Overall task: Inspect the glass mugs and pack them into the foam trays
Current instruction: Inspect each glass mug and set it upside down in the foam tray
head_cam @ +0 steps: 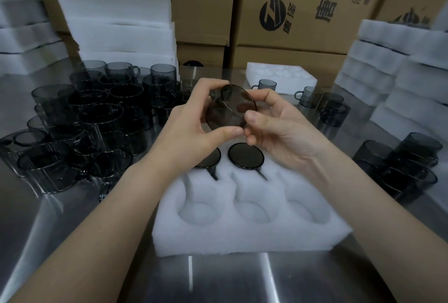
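We saw brown cardboard boxes (303, 0) stacked across the top of the frame, from upper centre to upper right. The largest one carried black Chinese characters and a round black logo (272, 13). A narrower box (203, 0) just left of it bore characters too. Both rested on lower boxes (286, 57). A stainless steel table (242, 278) filled the bottom of the frame, its brushed surface streaked with pale reflected light.
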Tool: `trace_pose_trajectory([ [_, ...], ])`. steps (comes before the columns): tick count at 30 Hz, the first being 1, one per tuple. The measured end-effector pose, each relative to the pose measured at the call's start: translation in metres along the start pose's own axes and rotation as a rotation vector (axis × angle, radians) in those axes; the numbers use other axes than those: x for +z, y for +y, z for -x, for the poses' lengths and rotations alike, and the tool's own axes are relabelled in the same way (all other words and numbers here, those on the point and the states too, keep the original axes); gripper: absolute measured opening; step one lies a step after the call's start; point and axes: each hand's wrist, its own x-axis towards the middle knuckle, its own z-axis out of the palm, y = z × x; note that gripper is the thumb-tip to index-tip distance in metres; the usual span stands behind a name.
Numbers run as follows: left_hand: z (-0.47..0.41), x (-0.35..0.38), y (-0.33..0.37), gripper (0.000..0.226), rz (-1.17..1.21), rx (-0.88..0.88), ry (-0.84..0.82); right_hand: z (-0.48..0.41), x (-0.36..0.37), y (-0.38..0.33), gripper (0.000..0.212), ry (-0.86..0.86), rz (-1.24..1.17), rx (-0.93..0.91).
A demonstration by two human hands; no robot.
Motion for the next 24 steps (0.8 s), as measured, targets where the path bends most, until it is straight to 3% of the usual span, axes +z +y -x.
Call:
trace_pose_trajectory([
  [7, -0.002, 0.002, 0.001, 0.068, -0.153, 0.050, -0.148, 0.000, 0.012, 0.007, 0.044, 0.167, 0.373, -0.031],
  [11, -0.003, 0.004, 0.002, 0.086, -0.240, 0.050, -0.212, -0.001, 0.015, 0.002, 0.044, 0.142, 0.270, 0.051],
  [15, -0.003, 0.004, 0.006, 0.089, -0.192, 0.107, -0.157, -0.002, 0.011, -0.002, 0.025, 0.143, 0.328, -0.002],
  [19, -0.003, 0.004, 0.007, 0.091, -0.178, 0.125, -0.152, -0.002, 0.006, -0.004, 0.015, 0.044, 0.112, 0.023],
  [22, -0.004, 0.005, 0.009, 0.095, -0.083, 0.060, -0.120, -0.003, 0.004, -0.002, 0.013, 0.007, 0.013, -0.018],
  [24, -0.006, 0.002, 0.011, 0.094, 0.067, -0.078, -0.140, -0.004, 0.003, -0.002, 0.013, 0.041, -0.010, -0.092],
])
